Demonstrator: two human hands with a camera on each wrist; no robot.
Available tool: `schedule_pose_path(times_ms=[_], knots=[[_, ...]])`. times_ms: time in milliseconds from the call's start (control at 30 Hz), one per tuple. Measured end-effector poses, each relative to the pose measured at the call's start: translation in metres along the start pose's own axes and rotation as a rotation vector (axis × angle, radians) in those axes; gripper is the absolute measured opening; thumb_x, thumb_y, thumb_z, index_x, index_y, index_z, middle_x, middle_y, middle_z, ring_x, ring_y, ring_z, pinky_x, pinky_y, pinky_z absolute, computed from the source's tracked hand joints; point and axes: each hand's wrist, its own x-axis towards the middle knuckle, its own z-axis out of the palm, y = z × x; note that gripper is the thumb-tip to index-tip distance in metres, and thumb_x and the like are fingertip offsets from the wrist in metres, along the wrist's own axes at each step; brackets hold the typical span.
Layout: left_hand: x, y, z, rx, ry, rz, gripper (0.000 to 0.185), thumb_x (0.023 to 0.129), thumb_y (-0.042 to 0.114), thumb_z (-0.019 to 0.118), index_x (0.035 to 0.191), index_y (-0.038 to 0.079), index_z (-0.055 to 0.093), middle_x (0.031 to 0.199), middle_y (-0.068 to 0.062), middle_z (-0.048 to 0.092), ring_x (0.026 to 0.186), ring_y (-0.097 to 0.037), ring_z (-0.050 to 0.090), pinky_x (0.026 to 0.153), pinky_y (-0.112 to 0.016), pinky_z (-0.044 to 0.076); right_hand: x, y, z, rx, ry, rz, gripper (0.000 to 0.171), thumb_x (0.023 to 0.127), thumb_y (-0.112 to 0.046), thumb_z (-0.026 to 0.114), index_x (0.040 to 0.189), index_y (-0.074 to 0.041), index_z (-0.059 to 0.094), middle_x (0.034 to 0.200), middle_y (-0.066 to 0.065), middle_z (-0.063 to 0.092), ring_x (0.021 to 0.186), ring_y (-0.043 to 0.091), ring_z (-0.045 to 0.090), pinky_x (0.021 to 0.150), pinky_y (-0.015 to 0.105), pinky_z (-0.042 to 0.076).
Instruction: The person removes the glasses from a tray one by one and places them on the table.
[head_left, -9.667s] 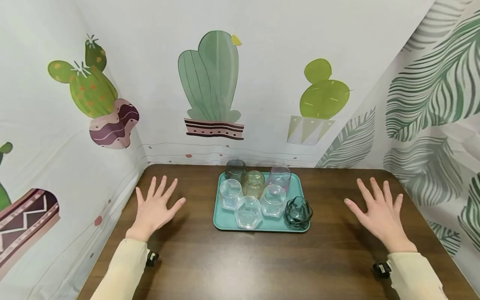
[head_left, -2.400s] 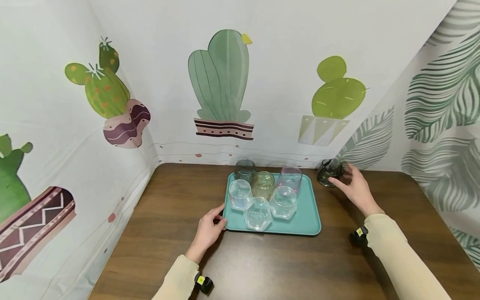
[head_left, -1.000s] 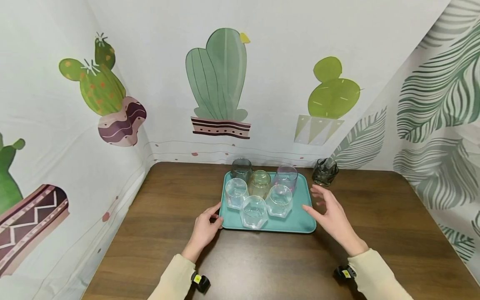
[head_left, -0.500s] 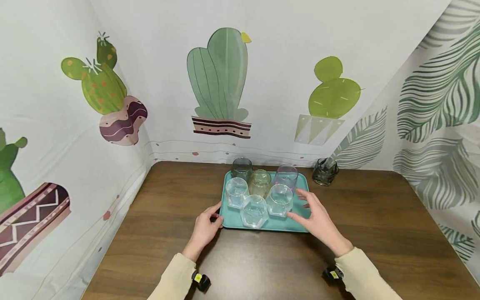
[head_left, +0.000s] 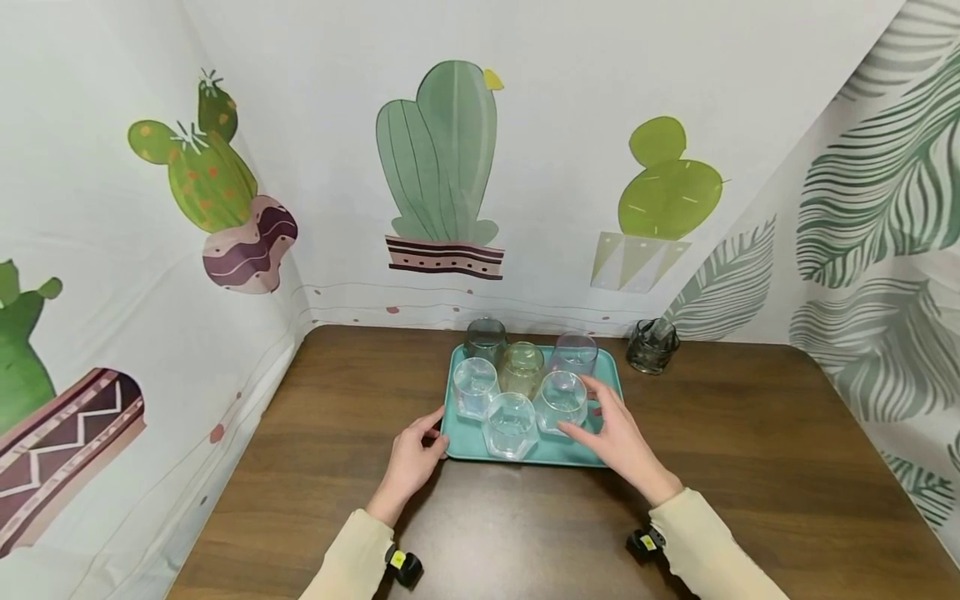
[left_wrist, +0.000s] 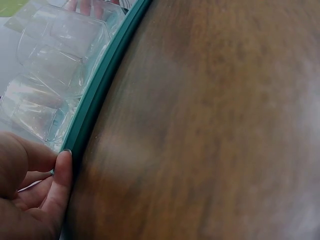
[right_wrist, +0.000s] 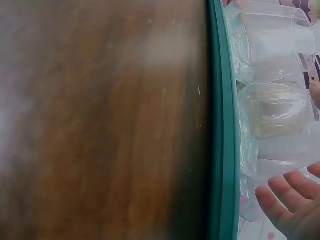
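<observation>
A teal tray (head_left: 468, 442) carries several glasses. My left hand (head_left: 411, 458) pinches its left front edge; in the left wrist view the thumb (left_wrist: 62, 172) lies against the rim. My right hand (head_left: 618, 433) is at the right-hand clear glass (head_left: 562, 404), its thumb in front and fingers behind, spread apart; firm contact cannot be made out. In the right wrist view its fingers (right_wrist: 285, 197) are parted and slightly bent. Beside that glass stand a front clear glass (head_left: 511, 429), a left clear glass (head_left: 475, 390), an amber glass (head_left: 522, 367), a pinkish glass (head_left: 574, 353) and a dark grey glass (head_left: 485, 340).
A dark smoky glass (head_left: 652, 348) stands on the brown wooden table (head_left: 750, 433), right of the tray near the back edge. Behind the table hangs a white cloth (head_left: 555, 167) printed with cacti and leaves. The glasses on the tray stand close together.
The dark smoky glass was on the tray at first, then in my right hand, and now stands released on the table. My right hand has moved left to the clear glass; the left stays put.
</observation>
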Motion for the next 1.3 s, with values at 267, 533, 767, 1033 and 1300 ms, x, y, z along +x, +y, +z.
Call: schedule_pose_path(times_ms=[267,533,767,1033,1300], knots=[[0.0000,-0.0019,0.0016,0.006,0.014,-0.008,0.047,0.086,0.003,0.063,0.132,0.009,0.055,0.098,-0.012,0.062,0.063,-0.008,0.061,0.056,-0.020,0.054,0.0038,0.0013,0.0078,0.023,0.028,0.031,0.081,0.077,-0.048,0.072,0.141,-0.014,0.036,0.133,0.011,0.044,0.112,0.022,0.046,0.085,0.044,0.051],[-0.0023,-0.0022,0.0021,0.003,0.013,-0.043,0.048,0.087,0.006,0.063,0.133,0.012,0.054,0.100,-0.009,0.062,0.063,-0.007,0.061,0.056,-0.021,0.054,0.0049,0.0010,0.0102,0.025,0.019,0.051,0.081,0.077,-0.049,0.072,0.141,-0.015,0.035,0.133,0.012,0.044,0.114,0.026,0.045,0.086,0.046,0.050],[-0.0012,-0.0017,0.0020,-0.002,0.015,-0.028,0.047,0.087,0.005,0.062,0.133,0.010,0.054,0.100,-0.009,0.062,0.061,-0.007,0.061,0.055,-0.020,0.054,0.0043,0.0001,0.0099,0.015,0.024,0.042,0.081,0.078,-0.049,0.071,0.141,-0.015,0.035,0.135,0.012,0.043,0.115,0.027,0.046,0.085,0.046,0.050],[0.0018,0.0002,0.0056,0.001,-0.013,0.005,0.047,0.088,0.005,0.062,0.134,0.008,0.052,0.105,-0.012,0.061,0.061,-0.008,0.061,0.055,-0.020,0.054,0.0036,-0.0002,0.0044,0.014,0.011,0.063,0.081,0.078,-0.052,0.069,0.141,-0.016,0.034,0.136,0.008,0.041,0.114,0.026,0.045,0.086,0.046,0.050],[-0.0001,-0.0012,0.0026,0.027,0.019,-0.018,0.046,0.087,0.006,0.064,0.132,0.010,0.055,0.096,-0.008,0.062,0.059,-0.006,0.060,0.055,-0.020,0.053,0.0080,-0.0003,0.0076,0.038,-0.013,0.055,0.079,0.078,-0.049,0.070,0.140,-0.014,0.036,0.133,0.012,0.043,0.113,0.028,0.046,0.086,0.046,0.050]])
